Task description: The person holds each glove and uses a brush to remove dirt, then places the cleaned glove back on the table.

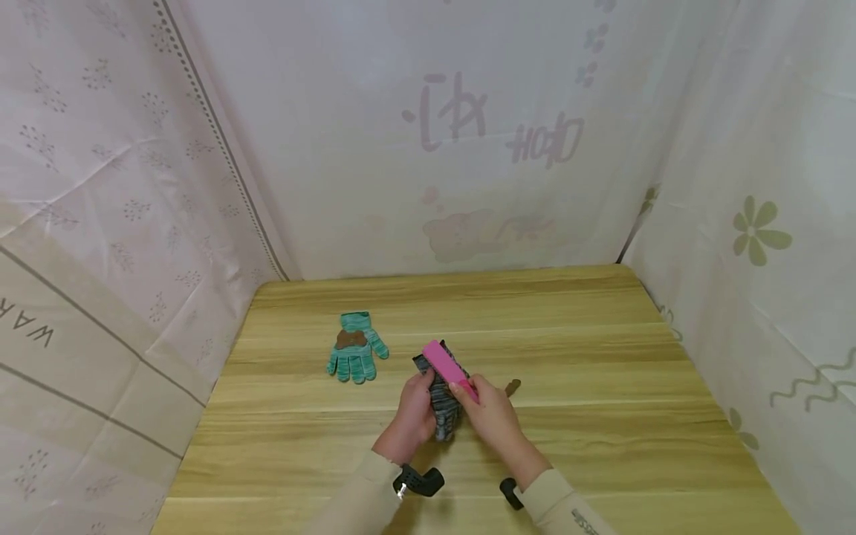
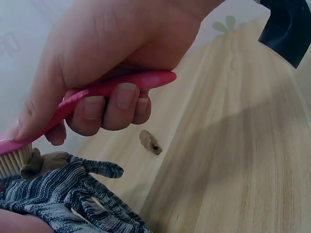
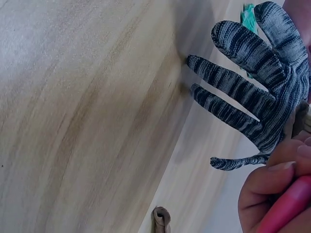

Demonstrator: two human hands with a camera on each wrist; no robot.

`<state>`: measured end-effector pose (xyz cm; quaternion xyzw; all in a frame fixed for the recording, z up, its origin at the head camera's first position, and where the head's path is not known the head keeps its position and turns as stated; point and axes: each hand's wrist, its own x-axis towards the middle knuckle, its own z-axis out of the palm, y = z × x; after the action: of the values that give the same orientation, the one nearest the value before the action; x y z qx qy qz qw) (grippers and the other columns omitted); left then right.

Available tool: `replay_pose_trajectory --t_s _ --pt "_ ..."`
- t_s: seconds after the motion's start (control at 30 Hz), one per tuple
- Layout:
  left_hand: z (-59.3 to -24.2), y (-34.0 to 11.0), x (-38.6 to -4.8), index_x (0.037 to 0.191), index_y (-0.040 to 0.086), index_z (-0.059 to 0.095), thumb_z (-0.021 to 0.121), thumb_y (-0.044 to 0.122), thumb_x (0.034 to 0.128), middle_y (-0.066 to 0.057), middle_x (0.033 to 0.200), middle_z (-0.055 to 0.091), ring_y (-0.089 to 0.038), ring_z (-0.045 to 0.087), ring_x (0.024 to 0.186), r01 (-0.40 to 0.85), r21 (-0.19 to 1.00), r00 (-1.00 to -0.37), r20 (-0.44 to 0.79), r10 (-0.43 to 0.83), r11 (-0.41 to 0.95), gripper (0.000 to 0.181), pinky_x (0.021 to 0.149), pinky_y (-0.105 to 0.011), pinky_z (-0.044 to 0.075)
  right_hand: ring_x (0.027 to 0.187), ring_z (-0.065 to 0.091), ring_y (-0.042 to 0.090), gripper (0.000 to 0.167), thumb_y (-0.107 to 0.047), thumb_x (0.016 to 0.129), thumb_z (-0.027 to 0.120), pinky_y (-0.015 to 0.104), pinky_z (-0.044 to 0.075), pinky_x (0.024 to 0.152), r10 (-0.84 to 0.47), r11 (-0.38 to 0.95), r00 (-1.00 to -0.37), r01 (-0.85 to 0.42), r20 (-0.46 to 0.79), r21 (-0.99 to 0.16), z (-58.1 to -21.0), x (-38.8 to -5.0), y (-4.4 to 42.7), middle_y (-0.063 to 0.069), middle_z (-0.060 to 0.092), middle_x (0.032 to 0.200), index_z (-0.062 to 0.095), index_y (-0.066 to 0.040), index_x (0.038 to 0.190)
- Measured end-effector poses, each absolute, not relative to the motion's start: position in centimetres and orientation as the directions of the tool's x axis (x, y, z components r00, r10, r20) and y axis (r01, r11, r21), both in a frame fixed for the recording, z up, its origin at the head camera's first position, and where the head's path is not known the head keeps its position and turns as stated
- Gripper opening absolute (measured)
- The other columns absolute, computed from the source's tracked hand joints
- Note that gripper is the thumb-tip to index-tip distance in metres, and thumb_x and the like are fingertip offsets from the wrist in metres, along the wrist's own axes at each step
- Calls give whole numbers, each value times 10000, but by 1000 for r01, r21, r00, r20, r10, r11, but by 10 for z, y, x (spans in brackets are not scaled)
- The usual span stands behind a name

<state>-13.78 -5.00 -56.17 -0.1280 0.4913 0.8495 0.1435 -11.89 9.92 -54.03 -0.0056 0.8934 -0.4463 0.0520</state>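
Note:
My right hand grips a pink brush, its fingers curled round the handle. In the left wrist view, its pale bristles meet a brown, soft-looking piece on a grey-and-black striped knit glove. My left hand holds this glove from the left side, above the table; most of its fingers are hidden beneath the glove. The right wrist view shows the striped glove's fingers hanging spread out. Part of the glove's back is covered by the brush.
A green striped glove with a brown patch across it lies flat on the wooden table, left of my hands. Just beyond my right hand is a small rolled brown piece. Printed cloth walls enclose the table's back and sides.

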Motion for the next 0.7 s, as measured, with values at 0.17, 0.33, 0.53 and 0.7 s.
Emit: replay_pose_trajectory --t_s 0.17,0.33,0.53,0.7 --pt "-560 -51 -139 1441 -23 443 337 313 1121 -29 1292 598 -150 538 1256 -373 812 -921 -382 74 -449 476 1053 -286 453 583 409 140 368 -492 989 606 283 331 539 -64 611 -994 30 -87 -791 -539 -118 101 -25 436 656 619 -124 997" --pt "-559 -54 -141 1445 -33 422 321 275 1126 -26 1178 643 -104 637 1107 -363 784 -921 -385 65 -504 455 976 -280 525 572 406 141 356 -487 994 602 281 336 531 -67 617 -994 26 -85 -786 -539 -119 102 -26 442 648 618 -131 984" --pt "-558 -57 -143 1439 -37 406 320 251 1125 13 1086 640 -45 652 984 -351 763 -919 -391 44 -543 434 880 -235 551 563 393 134 342 -480 995 604 273 329 522 -69 614 -991 45 -110 -788 -539 -120 103 -29 438 642 623 -139 1004" --pt "-558 -59 -144 1435 -22 410 315 243 1126 7 1099 631 -48 644 994 -341 746 -918 -395 33 -573 418 881 -238 552 567 393 132 350 -484 993 601 266 323 523 -77 611 -992 35 -104 -791 -543 -119 104 -29 430 643 617 -134 1003"
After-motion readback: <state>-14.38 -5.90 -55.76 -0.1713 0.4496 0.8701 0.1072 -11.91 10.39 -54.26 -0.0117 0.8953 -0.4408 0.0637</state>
